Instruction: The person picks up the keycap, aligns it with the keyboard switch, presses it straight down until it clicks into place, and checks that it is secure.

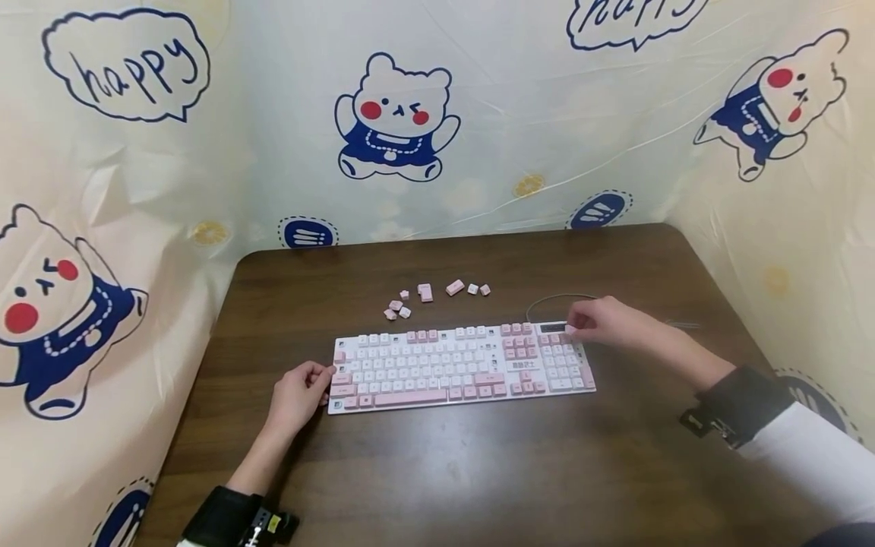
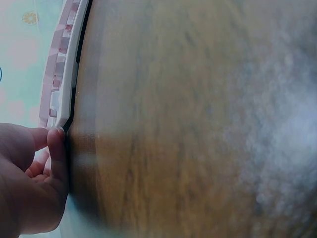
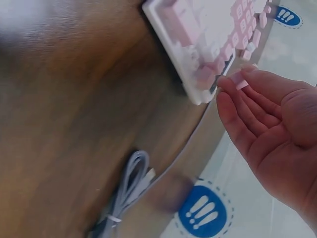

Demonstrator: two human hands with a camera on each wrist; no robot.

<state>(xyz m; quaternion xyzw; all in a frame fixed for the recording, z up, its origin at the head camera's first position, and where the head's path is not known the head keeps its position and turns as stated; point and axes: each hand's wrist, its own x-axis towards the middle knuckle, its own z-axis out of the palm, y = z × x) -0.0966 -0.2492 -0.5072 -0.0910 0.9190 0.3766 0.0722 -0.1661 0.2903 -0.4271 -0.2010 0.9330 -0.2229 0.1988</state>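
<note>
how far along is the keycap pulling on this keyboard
Done: seven loose keycaps lie on the table behind the keyboard. In hand: the right hand pinches a pink keycap at its top right corner; the left hand steadies its left end. Left: most keys remain seated.

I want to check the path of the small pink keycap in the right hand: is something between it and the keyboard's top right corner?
Nothing visible: the right hand pinches the small pink keycap just beside the corner of the pink-and-white keyboard.
</note>
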